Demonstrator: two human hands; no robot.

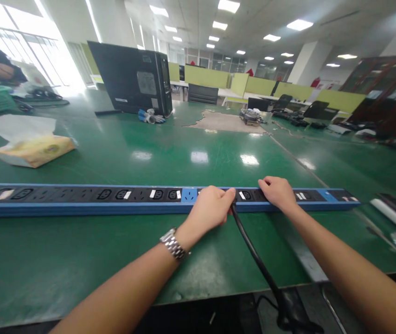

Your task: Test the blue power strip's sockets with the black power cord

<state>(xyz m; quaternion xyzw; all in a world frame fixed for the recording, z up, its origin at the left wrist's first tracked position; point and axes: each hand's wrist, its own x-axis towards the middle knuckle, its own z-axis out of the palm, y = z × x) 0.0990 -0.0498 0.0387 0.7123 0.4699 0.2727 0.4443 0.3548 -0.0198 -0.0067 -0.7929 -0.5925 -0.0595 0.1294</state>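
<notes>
One black cable (252, 250) pinched by the left hand (209, 206) at the power strip (149, 209) on the table (62, 250); the right hand (279, 192) curls its fingers there, hold unclear. Looks like cable handling, next needing steady bracing.

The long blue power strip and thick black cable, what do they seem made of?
Power strip: probably metal with a satin blue coating, judging by its straight, shining edge. Cable: likely rubber or soft plastic, its dull black surface bending smoothly.
</notes>
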